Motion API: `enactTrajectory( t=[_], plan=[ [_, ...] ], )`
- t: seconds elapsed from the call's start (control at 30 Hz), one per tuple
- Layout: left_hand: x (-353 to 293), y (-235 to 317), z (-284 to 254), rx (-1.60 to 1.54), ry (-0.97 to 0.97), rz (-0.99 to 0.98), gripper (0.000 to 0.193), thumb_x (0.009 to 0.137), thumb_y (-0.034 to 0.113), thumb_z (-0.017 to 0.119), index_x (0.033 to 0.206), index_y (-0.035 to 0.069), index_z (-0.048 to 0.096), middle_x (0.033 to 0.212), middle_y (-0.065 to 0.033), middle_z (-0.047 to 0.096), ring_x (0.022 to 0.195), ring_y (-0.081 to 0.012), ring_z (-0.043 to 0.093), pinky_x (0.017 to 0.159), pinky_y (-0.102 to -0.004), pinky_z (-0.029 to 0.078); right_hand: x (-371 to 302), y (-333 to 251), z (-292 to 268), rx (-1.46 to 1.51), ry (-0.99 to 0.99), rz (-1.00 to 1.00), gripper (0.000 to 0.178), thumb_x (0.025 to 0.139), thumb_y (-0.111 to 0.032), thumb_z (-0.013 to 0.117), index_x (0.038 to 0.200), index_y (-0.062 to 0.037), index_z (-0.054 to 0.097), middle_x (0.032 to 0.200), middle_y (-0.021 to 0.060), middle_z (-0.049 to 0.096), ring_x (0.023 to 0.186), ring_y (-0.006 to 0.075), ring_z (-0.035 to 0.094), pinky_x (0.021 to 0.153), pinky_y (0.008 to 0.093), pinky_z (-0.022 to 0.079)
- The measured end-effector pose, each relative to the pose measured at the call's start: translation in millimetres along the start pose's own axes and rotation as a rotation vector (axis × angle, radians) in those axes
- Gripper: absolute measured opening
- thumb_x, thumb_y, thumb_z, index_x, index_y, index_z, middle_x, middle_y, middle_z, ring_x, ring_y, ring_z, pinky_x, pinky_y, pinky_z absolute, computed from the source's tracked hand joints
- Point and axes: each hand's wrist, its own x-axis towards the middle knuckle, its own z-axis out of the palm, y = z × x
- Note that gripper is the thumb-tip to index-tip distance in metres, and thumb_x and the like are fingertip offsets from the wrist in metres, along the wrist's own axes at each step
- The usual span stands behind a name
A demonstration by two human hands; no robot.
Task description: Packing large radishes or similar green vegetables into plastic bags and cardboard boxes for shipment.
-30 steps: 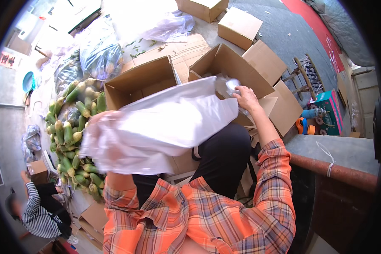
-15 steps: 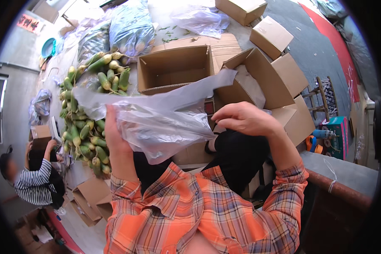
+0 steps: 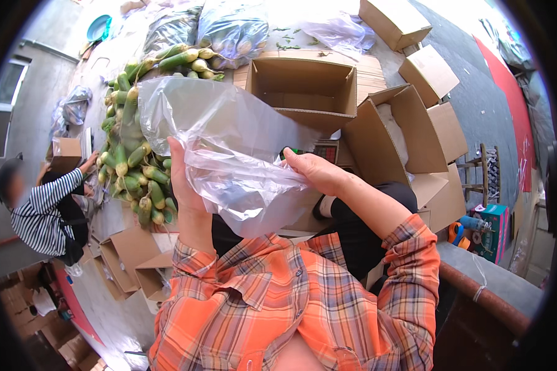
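Observation:
A clear plastic bag (image 3: pixel 247 173) is spread between my two hands above my lap. My left hand (image 3: pixel 189 182) grips its left side, thumb up, with the fingers hidden behind the film. At the bag's right edge, my right hand (image 3: pixel 319 173) pinches the film between thumb and fingers. The bag's upper part fans out toward the radish pile, and its lower part hangs crumpled over my legs. Just beyond the bag stands an open cardboard box (image 3: pixel 309 117) with bare inner walls. To its right, another open box (image 3: pixel 365 133) has plastic film inside.
Green-and-white radishes (image 3: pixel 145 179) lie heaped at left, with filled plastic bags (image 3: pixel 232 34) behind them. A person in a striped top (image 3: pixel 46 201) crouches at far left, holding a small box. More cartons (image 3: pixel 430 71), a wooden stool (image 3: pixel 481 173) and a tape dispenser (image 3: pixel 458 234) are at right.
My right hand has moved left and closed on the bag's edge. The bag's upper part has opened wider. My view has shifted, so the boxes and radishes appear further right.

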Motion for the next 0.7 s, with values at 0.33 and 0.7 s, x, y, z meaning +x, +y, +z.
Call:
enactTrajectory(
  t=[0.33,0.7],
  plan=[
    [5.5,14.6,-6.6,0.237,0.630,0.247,0.050,0.089,0.056,0.044,0.101,0.009,0.055,0.087,-0.0022,0.057,0.067,-0.0127,0.055,0.052,-0.0242,0.045,-18.6,-33.0,-30.4,0.667,0.094,-0.503,0.026,0.093,-0.024,0.053,0.103,-0.0009,0.057,0.081,0.0041,0.061,0.072,0.0114,0.058,0.066,0.0256,0.049],
    [6.4,17.1,-24.0,0.200,0.550,0.158,0.052,0.089,0.056,0.043,0.110,0.010,0.055,0.096,-0.0051,0.060,0.059,-0.0160,0.057,0.044,-0.0281,0.048,3.2,-16.3,-3.4,0.365,-0.004,-0.137,0.077,0.088,-0.066,0.026,0.117,-0.0002,0.054,0.096,0.0102,0.065,0.087,0.0194,0.061,0.083,0.0340,0.046]
  ],
)
